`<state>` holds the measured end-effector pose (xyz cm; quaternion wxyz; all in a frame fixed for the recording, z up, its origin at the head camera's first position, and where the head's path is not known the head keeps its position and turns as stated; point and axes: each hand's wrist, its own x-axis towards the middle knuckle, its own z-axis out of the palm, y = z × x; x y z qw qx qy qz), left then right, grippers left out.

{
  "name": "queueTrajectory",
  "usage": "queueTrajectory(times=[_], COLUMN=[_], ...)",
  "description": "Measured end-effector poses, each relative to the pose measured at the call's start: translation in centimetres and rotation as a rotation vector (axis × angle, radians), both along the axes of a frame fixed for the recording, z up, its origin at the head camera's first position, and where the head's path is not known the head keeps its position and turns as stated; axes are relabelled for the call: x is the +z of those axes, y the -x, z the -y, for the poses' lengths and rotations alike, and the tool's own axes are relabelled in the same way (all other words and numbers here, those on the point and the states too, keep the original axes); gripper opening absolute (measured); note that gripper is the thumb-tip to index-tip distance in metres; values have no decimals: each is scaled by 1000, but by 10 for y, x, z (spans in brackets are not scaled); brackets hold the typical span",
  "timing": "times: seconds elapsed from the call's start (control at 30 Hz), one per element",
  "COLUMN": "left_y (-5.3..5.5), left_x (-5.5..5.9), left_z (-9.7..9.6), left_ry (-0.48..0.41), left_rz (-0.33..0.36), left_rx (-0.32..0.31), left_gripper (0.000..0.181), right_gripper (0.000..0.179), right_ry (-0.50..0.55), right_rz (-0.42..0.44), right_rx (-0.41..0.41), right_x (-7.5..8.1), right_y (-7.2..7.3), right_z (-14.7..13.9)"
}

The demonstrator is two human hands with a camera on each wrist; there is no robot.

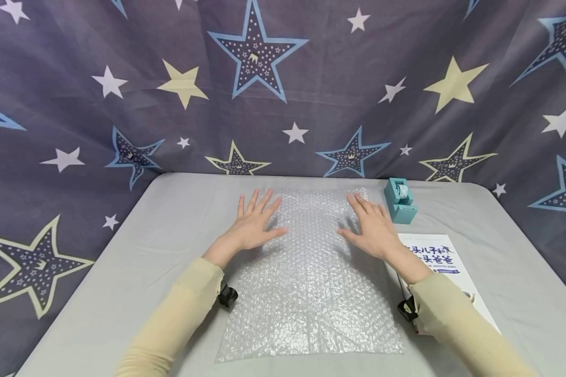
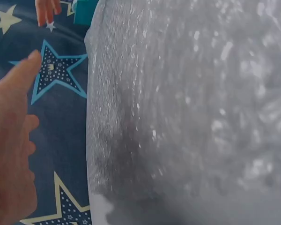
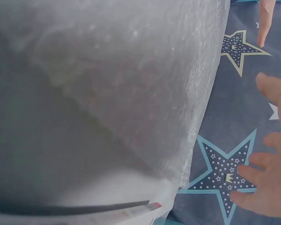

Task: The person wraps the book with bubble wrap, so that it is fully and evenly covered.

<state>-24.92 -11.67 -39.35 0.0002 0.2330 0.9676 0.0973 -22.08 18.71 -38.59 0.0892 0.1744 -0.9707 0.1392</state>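
A sheet of clear bubble wrap [image 1: 311,293] lies flat on the grey-covered table. Over its left edge is my left hand [image 1: 250,225], fingers spread and holding nothing. My right hand [image 1: 373,228] is over the opposite edge, its fingers extended and also holding nothing. In the left wrist view, a gap shows between the left hand [image 2: 9,154] and the bubble wrap [image 2: 178,103]. The right wrist view likewise has the right hand [image 3: 271,173] apart from the sheet [image 3: 145,84].
Right of the sheet, a white book [image 1: 445,256] with blue lettering lies partly under my right forearm. Behind it stands a teal tape dispenser [image 1: 401,201] near the table's back edge. A dark curtain [image 1: 311,110] with stars hangs behind the table [image 1: 170,220].
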Motion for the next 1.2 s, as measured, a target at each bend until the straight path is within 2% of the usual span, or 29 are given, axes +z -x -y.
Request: queueTrajectory(times=[0.17,0.4,0.6,0.77,0.97,1.2], left_y=[-1,0,-1,-2,-2,-4], left_x=[-4,-9,-10,-14,-18,-19], left_z=[11,25,31,35,36,38], left_ry=[-55,-59,-94,-140,-187,-177], left_rz=[-19,-47,-35,-16,23,50], left_rx=[-9,14,86,159,231,276], left_gripper=[74,62,52,48,49,51], right_gripper=[82,77,69,66,64,57], right_ry=[12,10,9,-33,-99,-141], right_rz=[21,102,151,175,220,215], right_rx=[-5,-41,-56,-78,-149,-166], right_x=[-3,-4,-4,-6,-6,-8], right_y=[-4,-11,-15,-20,-25,-28], right_z=[-6,-20,-29,-36,-42,-47])
